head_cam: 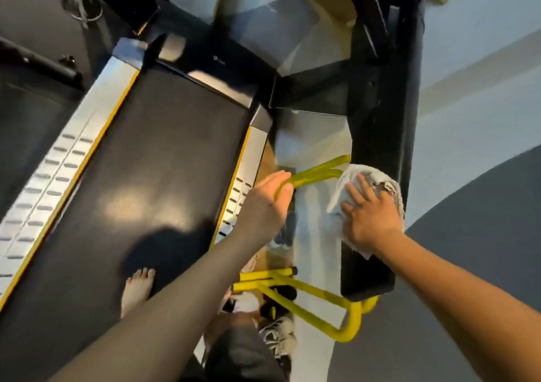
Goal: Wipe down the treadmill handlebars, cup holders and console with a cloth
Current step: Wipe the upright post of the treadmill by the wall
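My left hand (268, 198) grips a yellow-green handlebar (317, 173) that runs from my fist to the black console panel (377, 141). My right hand (370, 216) lies flat with spread fingers on a crumpled grey-white cloth (336, 203), pressing it against the console panel's lower side. A second yellow handlebar loop (348, 320) sticks out below the panel's near end (366, 276). The view is tilted and blurred.
The black treadmill belt (152, 176) with silver side rails (49, 182) fills the left. My bare foot (137, 291) stands on the belt. Shoes (278, 334) lie on the floor beside the treadmill. A grey-blue wall (480, 135) is at the right.
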### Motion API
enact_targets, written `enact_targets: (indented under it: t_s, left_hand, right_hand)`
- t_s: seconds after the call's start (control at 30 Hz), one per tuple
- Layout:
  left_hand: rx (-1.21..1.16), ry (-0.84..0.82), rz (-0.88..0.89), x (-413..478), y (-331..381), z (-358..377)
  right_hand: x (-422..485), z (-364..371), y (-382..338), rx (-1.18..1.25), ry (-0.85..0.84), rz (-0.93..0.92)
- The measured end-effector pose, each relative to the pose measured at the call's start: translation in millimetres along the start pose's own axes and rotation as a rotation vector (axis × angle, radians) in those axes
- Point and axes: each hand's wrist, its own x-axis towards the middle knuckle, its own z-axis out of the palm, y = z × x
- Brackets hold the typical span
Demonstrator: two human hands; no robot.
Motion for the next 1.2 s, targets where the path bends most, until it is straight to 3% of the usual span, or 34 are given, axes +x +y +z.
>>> enact_targets:
  t_s: [0.1,0.23,0.43,0.6,0.77,0.87,1.03,1.13,1.2]
  left_hand:
    - [-0.107,-0.054,-0.078,11,-9,15]
    - [-0.116,-0.158,-0.030,28,-11,45]
    - [-0.097,-0.175,-0.048,58,2,92]
    - [-0.125,-0.189,-0.036,76,33,145]
    - [-0.150,-0.134,-0.078,35,57,220]
    - [-0.213,-0.031,-0.069,38,48,229]
    - [-0.163,-0.047,-0.039,41,46,228]
    - [-0.256,-0.082,-0.098,41,47,224]
    - [-0.284,-0.098,-0.134,42,49,222]
  right_hand:
    - [33,-25,45,-0.044,0.015,0.037]
    - [82,-49,92,-0.090,0.042,0.076]
    - [94,-47,93,-0.098,0.066,0.018]
    - [49,-16,110,0.045,0.290,-0.108]
    - [93,-10,160,0.457,0.607,-0.050]
    - [131,-25,182,0.660,0.664,0.057]
    - [117,6,148,1.274,0.791,0.170]
    - [76,50,105,2.025,0.685,0.232]
    - [55,83,68,2.526,0.347,0.399]
